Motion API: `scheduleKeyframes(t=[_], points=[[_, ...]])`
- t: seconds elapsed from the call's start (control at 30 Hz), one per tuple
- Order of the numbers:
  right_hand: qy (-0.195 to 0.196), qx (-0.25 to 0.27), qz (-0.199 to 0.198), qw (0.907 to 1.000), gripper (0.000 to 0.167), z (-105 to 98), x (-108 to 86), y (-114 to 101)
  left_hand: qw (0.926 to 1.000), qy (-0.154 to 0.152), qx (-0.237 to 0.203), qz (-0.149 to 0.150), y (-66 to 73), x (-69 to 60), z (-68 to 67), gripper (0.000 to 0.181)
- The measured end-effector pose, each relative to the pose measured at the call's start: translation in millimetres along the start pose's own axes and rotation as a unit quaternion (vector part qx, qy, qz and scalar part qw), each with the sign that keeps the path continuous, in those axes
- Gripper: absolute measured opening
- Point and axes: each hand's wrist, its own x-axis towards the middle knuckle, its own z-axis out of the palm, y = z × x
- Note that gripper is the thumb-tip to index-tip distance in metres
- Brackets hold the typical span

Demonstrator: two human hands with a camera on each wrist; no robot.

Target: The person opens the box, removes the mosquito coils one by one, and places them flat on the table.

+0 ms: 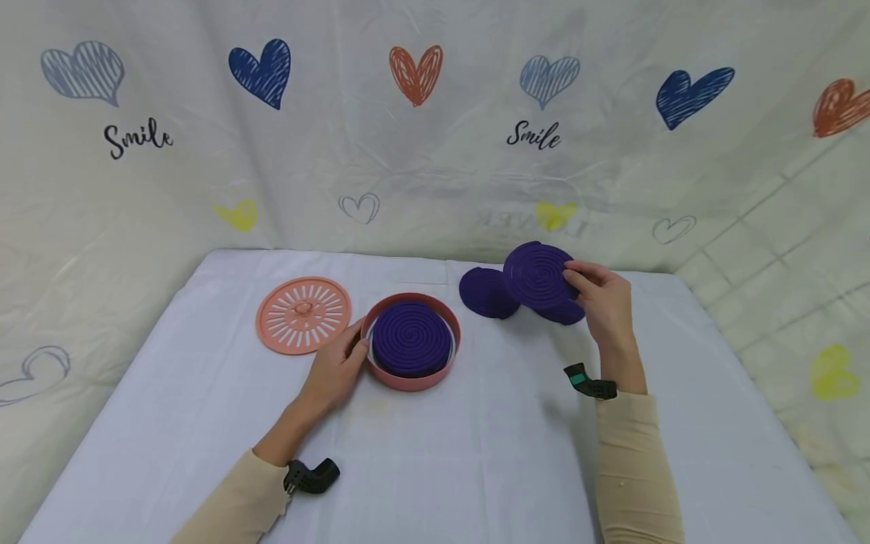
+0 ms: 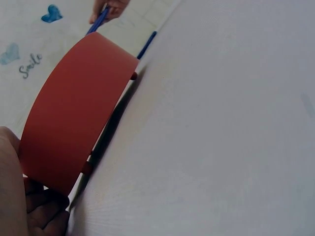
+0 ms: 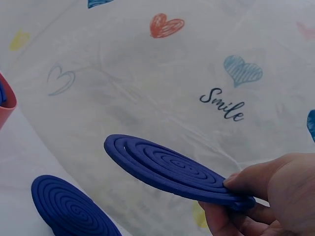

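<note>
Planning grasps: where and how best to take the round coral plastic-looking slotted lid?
Likely the small central knob, pinched from straight above: it looks raised above the lid, which lies flat on the white cloth, leaving little rim to get under. The left hand crowds its near-right edge.

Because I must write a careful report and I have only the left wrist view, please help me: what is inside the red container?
Observer: A purple spiral disc lies in the red container.
Operator: At the top, the right hand holds something thin. Which shape has it?
Observer: Seen on its face, it is another round spiral disc.
Operator: And is something lying to the person's left of the container?
Observer: Yes, a slotted pink plate lies there on the table.
</note>
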Motion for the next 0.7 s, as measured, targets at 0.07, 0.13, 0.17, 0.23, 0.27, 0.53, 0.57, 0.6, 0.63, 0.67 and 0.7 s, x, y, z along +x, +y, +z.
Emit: scheduleKeyframes(t=[0.07, 0.13, 0.17, 0.23, 0.27, 0.53, 0.57, 0.6, 0.63, 0.67, 0.7], points=[[0.003, 0.017, 0.003, 0.9998, 0.025, -4.2, 1.9, 0.8, 1.0, 0.0, 0.0, 0.0, -0.1, 0.3, 0.2, 0.048], [0.004, 0.041, 0.004, 0.9992, 0.022, -8.5, 4.1, 1.6, 1.0, 0.0, 0.001, -0.001, -0.2, 0.3, 0.4, 0.048], [0.004, 0.053, 0.003, 0.9986, 0.021, -10.6, 5.1, 2.1, 1.0, 0.0, 0.001, -0.001, 0.0, 0.2, 0.5, 0.048], [0.003, 0.068, 0.001, 0.9977, 0.019, -15.0, 7.0, 3.0, 1.0, 0.001, 0.0, -0.003, 0.5, 0.0, 0.3, 0.048], [0.003, 0.075, 0.0, 0.9971, 0.019, -17.3, 7.6, 3.3, 1.0, 0.002, 0.0, -0.004, 0.6, -0.1, 0.3, 0.048], [0.022, 0.111, 0.0, 0.9935, 0.015, -33.5, 9.0, 6.5, 1.0, 0.0, 0.002, -0.002, -0.1, 0.3, 1.7, 0.048], [0.023, 0.114, 0.0, 0.9932, 0.015, -34.7, 9.1, 7.3, 1.0, 0.0, 0.002, -0.003, -0.2, 0.1, 1.6, 0.048], [0.024, 0.118, 0.0, 0.9927, 0.016, -35.7, 9.3, 8.0, 1.0, -0.001, 0.002, -0.004, -0.1, 0.0, 1.3, 0.048], [0.024, 0.128, 0.0, 0.9914, 0.016, -36.5, 9.6, 8.6, 1.0, 0.0, 0.002, -0.005, 0.1, -0.2, 1.0, 0.048], [0.025, 0.137, 0.001, 0.9903, 0.017, -37.4, 10.0, 9.4, 1.0, 0.0, 0.003, -0.007, 0.1, -0.4, 0.6, 0.048], [0.028, 0.141, 0.001, 0.9896, 0.017, -38.1, 10.7, 10.0, 1.0, 0.0, 0.003, -0.008, 0.1, -0.4, 0.3, 0.048]])
